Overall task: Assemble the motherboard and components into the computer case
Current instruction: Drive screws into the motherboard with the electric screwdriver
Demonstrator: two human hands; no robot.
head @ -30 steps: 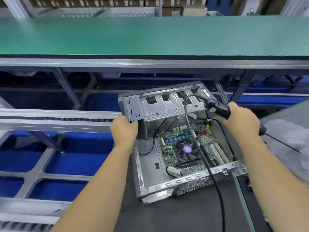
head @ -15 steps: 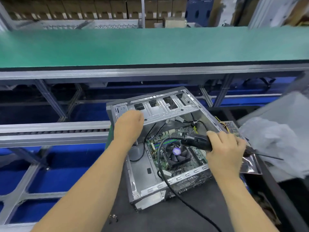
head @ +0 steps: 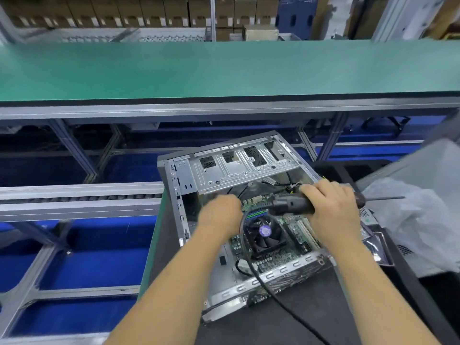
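Gripping a black electric screwdriver [head: 296, 204] by its barrel, the right hand [head: 331, 210] wraps its fingers fully round the tool and holds it nearly level above the open computer case [head: 189, 180], with the thin bit pointing out to the right, away from the board. A black cable [head: 251, 260] runs from the tool's left end, loops down over the cooler and trails off toward the near edge of the dark worktop [head: 311, 317]. The left hand [head: 220, 212] is blurred and seen from the back, hovering over the left part of the case interior; whether its grip is loose or closed on anything cannot be told. Beneath both hands the green motherboard [head: 296, 245] already lies flat on the case floor, its black cooler fan [head: 265, 232] with a purple centre label in plain sight between the wrists. The metal drive cage [head: 239, 168] spans the far side of the case. To the right of the case lies crumpled grey plastic wrapping [head: 418, 215]. Beyond the worktop run a roller conveyor rail [head: 79, 195] and a long green bench surface [head: 224, 70]. The step in hand appears to be fastening the seated board. The next move probably calls for swinging the bit down to vertical, finding a mounting hole, and keeping the cable clear of the fan
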